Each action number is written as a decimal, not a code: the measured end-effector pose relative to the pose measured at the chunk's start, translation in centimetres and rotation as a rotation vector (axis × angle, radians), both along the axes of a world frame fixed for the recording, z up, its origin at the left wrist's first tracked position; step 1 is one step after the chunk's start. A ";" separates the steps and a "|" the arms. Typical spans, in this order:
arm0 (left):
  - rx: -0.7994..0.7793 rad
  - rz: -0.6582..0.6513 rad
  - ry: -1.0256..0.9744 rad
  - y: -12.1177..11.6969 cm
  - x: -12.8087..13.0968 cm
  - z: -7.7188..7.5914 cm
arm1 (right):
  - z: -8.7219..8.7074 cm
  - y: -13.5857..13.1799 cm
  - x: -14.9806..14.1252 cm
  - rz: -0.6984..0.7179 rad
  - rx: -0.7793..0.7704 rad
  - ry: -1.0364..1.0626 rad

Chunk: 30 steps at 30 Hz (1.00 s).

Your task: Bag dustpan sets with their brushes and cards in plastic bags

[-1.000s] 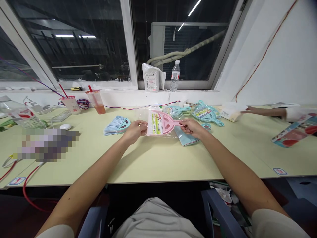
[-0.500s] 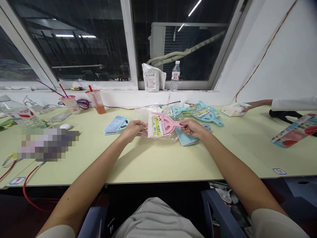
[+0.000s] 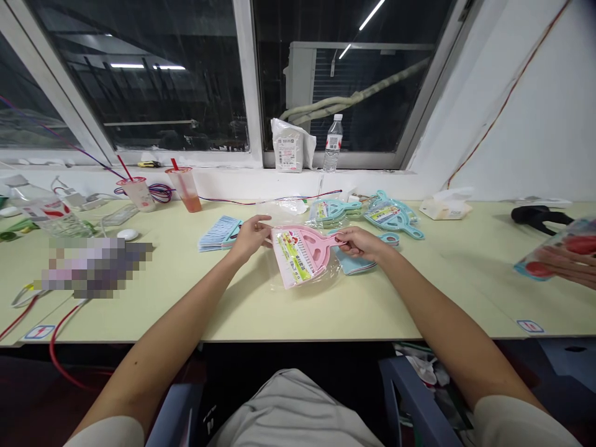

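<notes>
A small pink dustpan (image 3: 321,251) with a printed card (image 3: 295,256) on its pan is held above the table, tilted down to the left. Clear plastic film (image 3: 333,273) shows around its lower edge. My right hand (image 3: 358,242) is closed round its handle. At the pan's upper left corner, the bent fingers of my left hand (image 3: 254,239) touch its edge; their tips are partly hidden. Left of that hand lies a fanned stack of blue brushes (image 3: 218,233). Behind my right hand are light blue dustpans (image 3: 358,266), partly covered.
Bagged turquoise dustpan sets (image 3: 393,214) lie at the back, with a tissue pack (image 3: 446,205) to their right. Drink cups (image 3: 186,189) stand back left. Another person's hand (image 3: 570,264) is on a plastic-wrapped item at far right. A water bottle (image 3: 333,144) stands on the sill.
The pink dustpan has tilted, its wide end swinging down toward me. My left hand has shifted slightly upward. The other person's arm has left the tissue pack; a hand is now on the wrapped item.
</notes>
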<state>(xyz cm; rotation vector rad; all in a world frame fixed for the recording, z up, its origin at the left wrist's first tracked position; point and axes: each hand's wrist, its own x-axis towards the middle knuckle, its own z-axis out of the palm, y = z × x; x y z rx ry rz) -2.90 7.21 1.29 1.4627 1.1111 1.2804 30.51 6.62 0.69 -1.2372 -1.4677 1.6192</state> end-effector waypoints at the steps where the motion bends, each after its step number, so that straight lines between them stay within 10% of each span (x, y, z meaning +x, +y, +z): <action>1: 0.005 -0.014 0.017 0.1 -0.1 -0.1 | 0.0 0.1 0.1 -0.006 -0.007 -0.001; 10: 0.079 0.032 0.092 1.1 -0.8 -1.0 | -0.1 0.7 1.2 -0.028 -0.039 0.029; 18: 0.474 0.015 0.645 1.1 -1.3 -1.6 | -0.5 0.8 1.0 0.004 -0.048 0.004; 30: 0.482 0.123 0.577 0.6 -1.5 -0.8 | -0.1 0.7 1.0 -0.026 -0.084 0.061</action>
